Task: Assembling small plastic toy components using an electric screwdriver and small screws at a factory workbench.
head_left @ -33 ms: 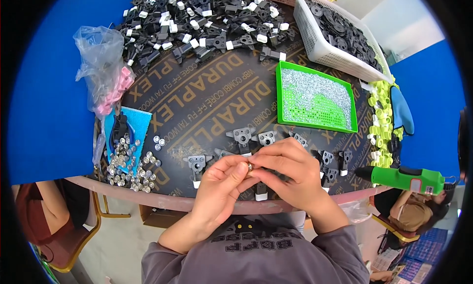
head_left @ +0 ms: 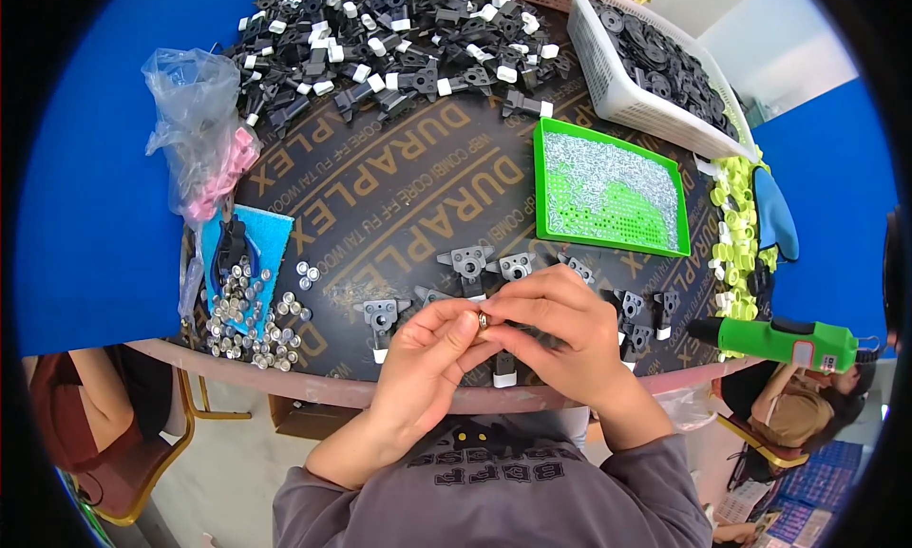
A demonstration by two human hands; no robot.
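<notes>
My left hand [head_left: 425,363] and my right hand [head_left: 560,330] meet above the near part of the table. Between their fingertips they pinch a small shiny metal piece [head_left: 483,321], mostly covered by the fingers. Several black plastic parts with white ends lie around and under my hands, among them one part [head_left: 469,263] just beyond my fingers and another part [head_left: 382,317] beside my left hand. More of them, such as a part [head_left: 631,306], rest to the right of my right hand. Small round metal caps [head_left: 271,344] are heaped at the left near the edge.
A large pile of black parts [head_left: 380,49] covers the far side. A green tray [head_left: 544,182] of small silvery pieces and a white basket [head_left: 594,73] of black discs stand right. Yellow-green pieces [head_left: 736,235], a green electric screwdriver [head_left: 793,344], pliers [head_left: 231,249] and a plastic bag [head_left: 195,102] flank them.
</notes>
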